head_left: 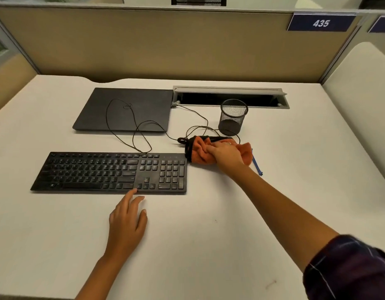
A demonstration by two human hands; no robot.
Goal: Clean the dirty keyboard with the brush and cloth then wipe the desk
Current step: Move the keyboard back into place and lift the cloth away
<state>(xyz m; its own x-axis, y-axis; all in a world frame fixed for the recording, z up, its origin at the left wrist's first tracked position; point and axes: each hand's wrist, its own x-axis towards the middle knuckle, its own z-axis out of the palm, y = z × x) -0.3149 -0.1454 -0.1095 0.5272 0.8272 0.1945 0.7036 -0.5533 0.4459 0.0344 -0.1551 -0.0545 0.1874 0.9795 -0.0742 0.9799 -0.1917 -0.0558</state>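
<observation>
A black keyboard [113, 172] lies flat on the white desk [209, 224], its thin cable looping back over a closed laptop. Just right of it sits a bunched orange cloth [198, 151] with a black edge. My right hand [227, 153] grips the cloth from above, fingers curled into its folds. A blue brush handle [257, 165] pokes out from under the cloth on the right; its bristles are hidden. My left hand [127, 219] rests on the desk with fingers straight, the fingertips touching the keyboard's front edge near the arrow keys.
A closed black laptop [126, 110] lies behind the keyboard. A black mesh pen cup [232, 118] stands behind the cloth, in front of an open grey cable tray [230, 97]. Beige partition walls close the back and sides.
</observation>
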